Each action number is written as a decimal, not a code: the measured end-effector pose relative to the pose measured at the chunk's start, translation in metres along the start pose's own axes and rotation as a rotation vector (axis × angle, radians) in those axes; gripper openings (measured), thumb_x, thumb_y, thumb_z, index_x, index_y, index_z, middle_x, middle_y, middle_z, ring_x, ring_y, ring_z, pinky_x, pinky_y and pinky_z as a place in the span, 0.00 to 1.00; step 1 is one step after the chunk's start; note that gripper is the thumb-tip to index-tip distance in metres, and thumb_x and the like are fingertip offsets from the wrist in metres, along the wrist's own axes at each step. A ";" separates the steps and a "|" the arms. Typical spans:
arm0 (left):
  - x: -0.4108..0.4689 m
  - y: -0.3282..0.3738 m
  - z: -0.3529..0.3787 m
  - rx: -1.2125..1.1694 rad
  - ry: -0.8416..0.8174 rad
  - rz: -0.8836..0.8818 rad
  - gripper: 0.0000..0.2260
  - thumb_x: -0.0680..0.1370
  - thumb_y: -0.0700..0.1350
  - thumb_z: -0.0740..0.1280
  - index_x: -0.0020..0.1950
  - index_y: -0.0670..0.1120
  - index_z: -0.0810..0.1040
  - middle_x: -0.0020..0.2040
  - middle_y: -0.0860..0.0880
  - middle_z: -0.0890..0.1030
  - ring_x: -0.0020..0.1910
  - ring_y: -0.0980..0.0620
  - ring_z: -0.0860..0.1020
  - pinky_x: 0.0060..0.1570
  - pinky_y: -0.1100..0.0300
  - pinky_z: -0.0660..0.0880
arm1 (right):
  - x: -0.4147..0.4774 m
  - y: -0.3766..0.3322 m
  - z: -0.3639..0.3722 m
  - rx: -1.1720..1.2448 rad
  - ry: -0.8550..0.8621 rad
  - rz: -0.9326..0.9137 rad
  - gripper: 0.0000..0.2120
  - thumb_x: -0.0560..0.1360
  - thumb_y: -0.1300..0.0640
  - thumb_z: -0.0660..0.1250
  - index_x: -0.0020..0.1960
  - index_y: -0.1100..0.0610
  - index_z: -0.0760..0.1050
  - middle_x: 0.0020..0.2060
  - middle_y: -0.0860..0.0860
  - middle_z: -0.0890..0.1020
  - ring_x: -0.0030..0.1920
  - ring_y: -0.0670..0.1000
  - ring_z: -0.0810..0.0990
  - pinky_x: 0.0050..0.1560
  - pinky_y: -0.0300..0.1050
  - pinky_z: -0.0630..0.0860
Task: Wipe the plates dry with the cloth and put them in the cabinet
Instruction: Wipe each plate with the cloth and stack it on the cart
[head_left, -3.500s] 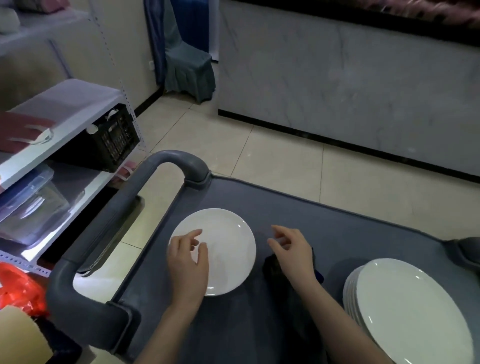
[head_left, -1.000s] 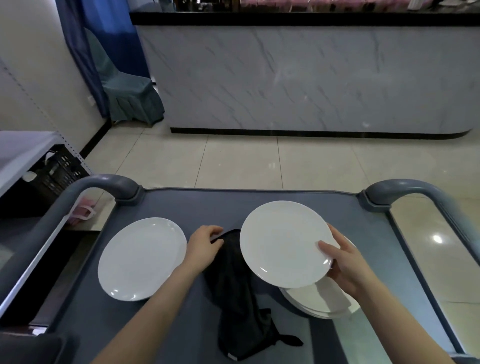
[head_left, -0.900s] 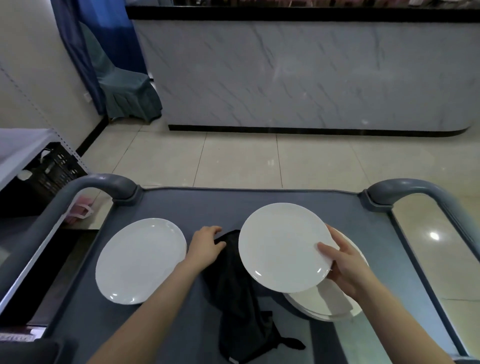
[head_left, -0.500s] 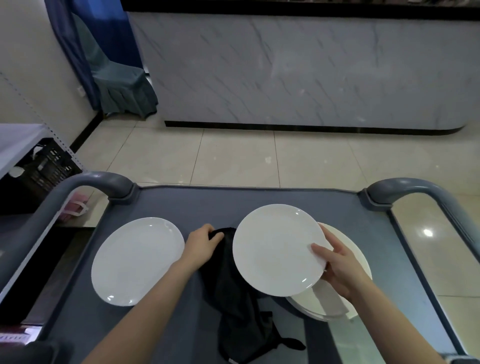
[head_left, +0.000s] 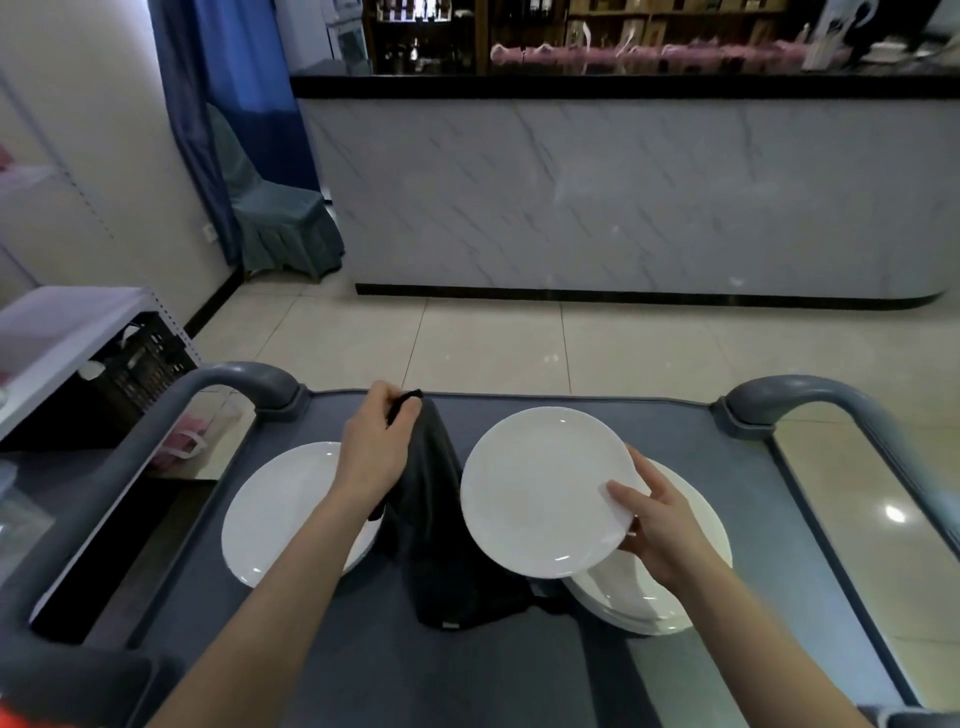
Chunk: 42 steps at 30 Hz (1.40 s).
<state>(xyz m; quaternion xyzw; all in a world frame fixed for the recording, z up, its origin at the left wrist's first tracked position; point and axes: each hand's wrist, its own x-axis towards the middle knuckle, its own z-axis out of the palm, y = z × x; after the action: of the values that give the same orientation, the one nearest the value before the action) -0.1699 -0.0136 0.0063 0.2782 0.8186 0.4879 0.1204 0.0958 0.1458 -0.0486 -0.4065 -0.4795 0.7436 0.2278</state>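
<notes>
My left hand (head_left: 375, 447) pinches the top of a dark grey cloth (head_left: 439, 540) and holds it lifted, so it hangs down to the grey cart top (head_left: 519, 670). My right hand (head_left: 658, 525) grips the right rim of a white plate (head_left: 545, 491), held tilted above the cart. Beneath that hand lies a stack of white plates (head_left: 644, 597). A single white plate (head_left: 283, 512) lies flat on the cart's left side, partly covered by my left forearm.
The cart has grey handles at left (head_left: 236, 387) and right (head_left: 810, 402). A white shelf unit (head_left: 57, 332) with a black crate (head_left: 140, 364) stands at left. Beyond the tiled floor (head_left: 493, 343) are a marble-fronted counter (head_left: 623, 197) and a covered chair (head_left: 270, 223).
My left hand has lifted the cloth up off the cart, so it now hangs. The plate in my right hand has stayed raised over the stack. The view tilted upward.
</notes>
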 end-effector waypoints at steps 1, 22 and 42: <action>-0.007 0.009 0.001 -0.016 -0.019 0.029 0.04 0.80 0.52 0.63 0.48 0.53 0.73 0.43 0.57 0.80 0.44 0.61 0.77 0.38 0.63 0.69 | -0.002 0.000 0.002 0.004 0.005 -0.009 0.22 0.78 0.63 0.66 0.63 0.38 0.78 0.55 0.49 0.85 0.50 0.58 0.83 0.38 0.49 0.81; -0.098 -0.008 0.060 0.581 -0.454 0.552 0.27 0.82 0.52 0.58 0.80 0.56 0.53 0.79 0.60 0.54 0.79 0.59 0.49 0.77 0.57 0.49 | -0.028 -0.004 0.017 0.121 -0.031 -0.094 0.22 0.78 0.61 0.66 0.64 0.38 0.77 0.56 0.49 0.84 0.50 0.58 0.84 0.40 0.51 0.81; -0.052 0.014 0.087 0.677 -0.493 0.605 0.27 0.84 0.57 0.47 0.80 0.58 0.39 0.78 0.63 0.35 0.77 0.61 0.35 0.77 0.49 0.38 | -0.059 -0.005 0.028 0.076 -0.088 -0.151 0.21 0.79 0.58 0.68 0.68 0.39 0.75 0.54 0.53 0.86 0.47 0.57 0.86 0.38 0.50 0.81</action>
<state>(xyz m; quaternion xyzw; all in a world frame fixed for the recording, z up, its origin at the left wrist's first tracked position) -0.0817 0.0251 -0.0280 0.6326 0.7608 0.1288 0.0663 0.1061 0.0903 -0.0154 -0.3273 -0.4897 0.7591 0.2771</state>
